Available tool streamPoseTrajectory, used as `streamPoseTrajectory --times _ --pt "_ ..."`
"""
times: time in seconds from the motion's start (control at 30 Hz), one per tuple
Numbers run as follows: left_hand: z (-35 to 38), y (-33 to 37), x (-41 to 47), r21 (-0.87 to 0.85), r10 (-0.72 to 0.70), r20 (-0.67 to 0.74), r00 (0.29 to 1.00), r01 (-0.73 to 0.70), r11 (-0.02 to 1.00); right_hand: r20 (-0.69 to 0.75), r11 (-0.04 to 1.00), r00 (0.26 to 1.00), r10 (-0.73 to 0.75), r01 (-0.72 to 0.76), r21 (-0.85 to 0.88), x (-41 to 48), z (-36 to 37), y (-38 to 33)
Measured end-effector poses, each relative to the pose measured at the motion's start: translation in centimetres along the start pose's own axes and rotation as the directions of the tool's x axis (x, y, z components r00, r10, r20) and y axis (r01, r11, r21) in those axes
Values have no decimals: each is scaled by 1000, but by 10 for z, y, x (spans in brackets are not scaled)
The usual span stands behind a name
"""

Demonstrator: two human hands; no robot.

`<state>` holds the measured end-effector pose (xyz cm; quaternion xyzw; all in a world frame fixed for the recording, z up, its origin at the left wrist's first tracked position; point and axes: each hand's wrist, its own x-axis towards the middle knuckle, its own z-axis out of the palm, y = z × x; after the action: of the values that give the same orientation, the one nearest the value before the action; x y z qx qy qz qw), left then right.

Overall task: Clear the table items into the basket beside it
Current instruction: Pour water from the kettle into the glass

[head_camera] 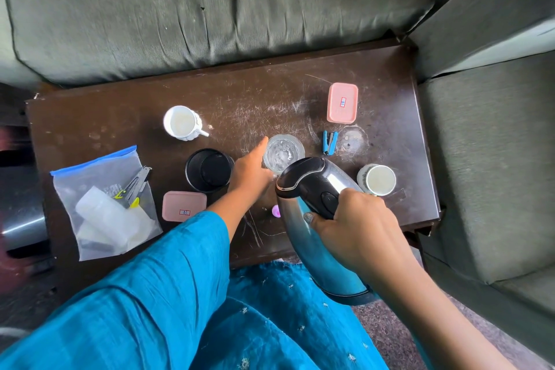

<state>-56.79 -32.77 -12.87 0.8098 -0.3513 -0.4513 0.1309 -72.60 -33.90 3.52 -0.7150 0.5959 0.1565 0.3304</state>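
My right hand point(357, 228) grips the black handle of a steel electric kettle point(312, 237), held tilted over the table's near edge. My left hand point(250, 170) wraps the near side of a clear drinking glass point(283, 152) at the table's middle. On the dark wooden table point(261, 93) also stand a white mug point(182, 122), a black cup point(208, 170), a white cup point(377, 179), two pink lidded boxes point(342, 103) point(183, 206), a blue stapler point(329, 142) and a zip bag point(105, 204) of small items. No basket is in view.
Grey-green sofa cushions point(210, 3) border the table at the back and right point(492, 159). A small pink object point(276, 212) lies by the kettle. A round clear lid point(353, 140) rests near the stapler. My blue clothing point(210, 309) fills the foreground.
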Motion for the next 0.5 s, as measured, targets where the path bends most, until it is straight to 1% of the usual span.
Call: streamPoseTrajectory --times 0.13,0.27,0.4,0.5 --pt "0 0 -2 -3 12 3 1000 -12 1000 17 1000 1000 -4 4 -6 -2 2 1" --pt "0 -1 -4 -6 -5 1 1000 5 1000 1 1000 1000 1 -1 16 -4 2 1" --pt "-1 1 -8 -24 11 20 1000 -11 1000 -17 999 1000 12 -11 45 -9 3 3" --pt "-2 2 -10 -25 9 42 999 -8 1000 -25 1000 1000 11 -10 28 -9 8 7"
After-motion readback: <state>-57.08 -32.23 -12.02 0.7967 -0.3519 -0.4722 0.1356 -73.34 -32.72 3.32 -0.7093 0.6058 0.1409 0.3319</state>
